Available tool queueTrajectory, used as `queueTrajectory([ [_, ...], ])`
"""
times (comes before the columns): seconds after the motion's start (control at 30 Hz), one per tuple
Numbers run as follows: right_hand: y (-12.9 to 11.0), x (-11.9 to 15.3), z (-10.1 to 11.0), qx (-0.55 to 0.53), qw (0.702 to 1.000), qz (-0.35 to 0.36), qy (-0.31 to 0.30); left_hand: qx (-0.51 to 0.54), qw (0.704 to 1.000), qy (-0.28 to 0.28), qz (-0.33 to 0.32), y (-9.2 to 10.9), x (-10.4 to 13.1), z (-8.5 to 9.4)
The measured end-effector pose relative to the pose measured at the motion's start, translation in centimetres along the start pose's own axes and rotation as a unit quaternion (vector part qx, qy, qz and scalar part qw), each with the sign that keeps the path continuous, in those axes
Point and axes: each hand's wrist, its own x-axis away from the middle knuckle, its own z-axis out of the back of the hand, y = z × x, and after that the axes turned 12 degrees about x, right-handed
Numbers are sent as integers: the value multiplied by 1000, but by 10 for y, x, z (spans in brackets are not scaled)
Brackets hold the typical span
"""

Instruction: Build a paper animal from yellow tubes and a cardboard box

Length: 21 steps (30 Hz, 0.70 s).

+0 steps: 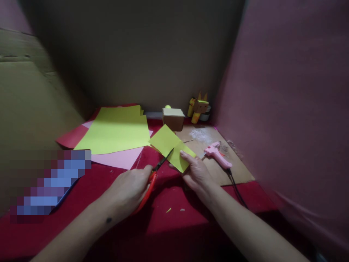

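Note:
My left hand [131, 185] is closed around the red-orange handles of a pair of scissors [153, 179]. The dark blades point up and to the right, lying against a piece of yellow paper [166, 141]. That paper is held by my right hand [196, 170], thumb on top and the other fingers underneath, mostly hidden. A cut or fold line seems to run across the paper near the blade tip; I cannot tell which. Just right of my right hand, a pink glue gun [219, 155] lies on a cardboard sheet [240, 175].
Large yellow sheets [114, 129] lie over pink paper [120, 158] and red paper [71, 136] at the left. Behind stand a small cardboard box [173, 120] and a horned cardboard figure [200, 106]. A black cord [237, 191] trails off the red cloth [122, 227]. Walls enclose the sides.

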Motion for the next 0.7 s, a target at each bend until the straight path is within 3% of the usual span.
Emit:
queueTrajectory([
  [0.33, 1, 1, -2, 24, 1000, -7, -10, 19, 1000, 1, 11, 9, -3, -1],
  [0.7, 2, 0, -1, 31, 999, -12, -30, 25, 999, 29, 15, -3, -4, -7],
])
